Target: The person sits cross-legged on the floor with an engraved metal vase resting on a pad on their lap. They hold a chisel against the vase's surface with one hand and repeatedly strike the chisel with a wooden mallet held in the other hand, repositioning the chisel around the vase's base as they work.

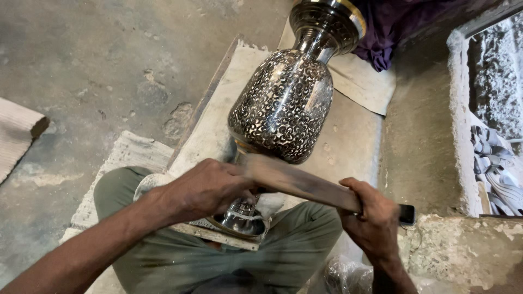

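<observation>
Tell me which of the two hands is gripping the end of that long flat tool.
The right hand is closed around the handle end of the tool. The left hand rests at the other end, beside the patterned metal vase.

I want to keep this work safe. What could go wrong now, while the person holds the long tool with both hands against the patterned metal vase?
1. The vase lies tilted across the knees on a board, not clamped; it may roll or slip.
2. The left hand grips the flat tool right beside the vase's narrow stem; a slip could pinch or cut fingers.
3. The right hand holds the far end; uneven pressure could scratch the engraved surface.
</observation>
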Tool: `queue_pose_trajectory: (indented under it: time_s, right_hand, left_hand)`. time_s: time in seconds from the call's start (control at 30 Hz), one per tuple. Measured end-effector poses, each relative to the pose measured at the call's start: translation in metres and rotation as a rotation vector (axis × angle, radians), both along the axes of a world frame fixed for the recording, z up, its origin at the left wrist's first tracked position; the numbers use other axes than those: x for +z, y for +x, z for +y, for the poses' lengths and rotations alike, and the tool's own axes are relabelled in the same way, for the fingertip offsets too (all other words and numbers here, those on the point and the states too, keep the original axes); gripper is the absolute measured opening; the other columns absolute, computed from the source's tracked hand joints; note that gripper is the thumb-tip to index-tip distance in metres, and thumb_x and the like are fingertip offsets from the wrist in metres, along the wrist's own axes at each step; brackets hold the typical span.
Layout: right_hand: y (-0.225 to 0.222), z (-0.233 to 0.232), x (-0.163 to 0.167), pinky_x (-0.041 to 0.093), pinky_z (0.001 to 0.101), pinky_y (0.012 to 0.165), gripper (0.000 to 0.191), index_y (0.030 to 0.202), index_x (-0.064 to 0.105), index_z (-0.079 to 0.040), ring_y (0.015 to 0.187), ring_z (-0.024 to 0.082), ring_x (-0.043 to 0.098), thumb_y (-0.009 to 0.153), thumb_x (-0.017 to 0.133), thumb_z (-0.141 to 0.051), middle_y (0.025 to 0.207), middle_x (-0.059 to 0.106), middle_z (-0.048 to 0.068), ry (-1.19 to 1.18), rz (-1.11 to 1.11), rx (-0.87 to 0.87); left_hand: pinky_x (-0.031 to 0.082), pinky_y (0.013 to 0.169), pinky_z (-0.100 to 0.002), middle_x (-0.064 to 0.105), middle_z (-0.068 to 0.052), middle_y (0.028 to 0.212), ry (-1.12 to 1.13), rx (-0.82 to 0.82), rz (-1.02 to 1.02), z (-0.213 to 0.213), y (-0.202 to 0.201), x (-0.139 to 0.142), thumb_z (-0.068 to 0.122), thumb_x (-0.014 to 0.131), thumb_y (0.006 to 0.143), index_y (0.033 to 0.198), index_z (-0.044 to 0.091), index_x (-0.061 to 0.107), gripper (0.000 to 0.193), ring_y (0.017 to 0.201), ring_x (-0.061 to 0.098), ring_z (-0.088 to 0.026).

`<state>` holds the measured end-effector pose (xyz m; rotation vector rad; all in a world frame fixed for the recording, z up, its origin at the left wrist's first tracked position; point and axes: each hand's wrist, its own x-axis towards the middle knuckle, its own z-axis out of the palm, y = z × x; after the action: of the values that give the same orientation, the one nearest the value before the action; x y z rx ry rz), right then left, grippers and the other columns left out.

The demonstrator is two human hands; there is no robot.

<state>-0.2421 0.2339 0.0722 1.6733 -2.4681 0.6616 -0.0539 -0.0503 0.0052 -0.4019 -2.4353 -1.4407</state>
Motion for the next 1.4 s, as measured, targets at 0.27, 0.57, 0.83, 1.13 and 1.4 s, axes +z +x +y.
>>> queue_pose_trajectory:
  time_s: [0.27,0.57,0.83,1.13,1.4]
  right_hand:
    - [0.016,0.002,-0.008,0.058,0.0358,0.062,0.038,0.113,0.064,-0.007,0.074,0.027,0.074,0.077,0.077,-0.004,0.090,0.073,0.015,-0.009,0.073,-0.078]
    - [0.019,0.011,-0.020,0.056,0.0382,0.063,0.043,0.115,0.062,-0.006,0.073,0.029,0.070,0.074,0.071,0.000,0.087,0.070,0.014,-0.035,0.101,-0.052]
    - [0.019,0.028,-0.050,0.053,0.0344,0.055,0.032,0.108,0.065,-0.003,0.061,0.021,0.068,0.077,0.074,-0.006,0.074,0.067,0.010,-0.075,-0.138,-0.237]
    - [0.041,0.020,-0.072,0.062,0.0331,0.078,0.041,0.116,0.046,-0.005,0.083,0.020,0.070,0.085,0.073,-0.002,0.094,0.066,0.009,-0.804,-0.926,-0.144]
    - [0.042,0.032,-0.064,0.053,0.0305,0.067,0.043,0.126,0.047,-0.001,0.074,0.018,0.063,0.091,0.072,0.000,0.085,0.064,0.010,-0.663,-0.796,-0.222]
  left_hand:
    - [0.061,0.071,-0.047,0.075,-0.012,0.101,-0.061,0.019,0.057,-0.004,0.005,-0.006,0.007,0.071,0.087,0.122,0.012,0.065,0.036,0.084,0.074,-0.034]
    - [0.061,0.066,-0.043,0.074,-0.011,0.096,-0.155,0.000,0.153,-0.007,0.009,-0.015,-0.004,0.068,0.072,0.119,0.013,0.066,0.050,0.081,0.074,-0.031]
    - [0.065,0.066,-0.034,0.078,-0.005,0.091,0.121,0.245,-0.064,-0.009,0.021,0.002,0.006,0.070,0.091,0.113,0.009,0.066,0.022,0.078,0.079,-0.019]
    - [0.071,0.084,-0.030,0.076,-0.012,0.107,0.120,0.392,0.353,-0.010,-0.003,0.031,0.008,0.067,0.103,0.118,0.006,0.056,0.018,0.096,0.081,-0.021]
    - [0.061,0.050,-0.030,0.072,-0.010,0.099,-0.396,0.245,0.342,-0.002,-0.036,0.047,0.001,0.062,0.096,0.131,0.009,0.056,0.037,0.071,0.072,-0.021]
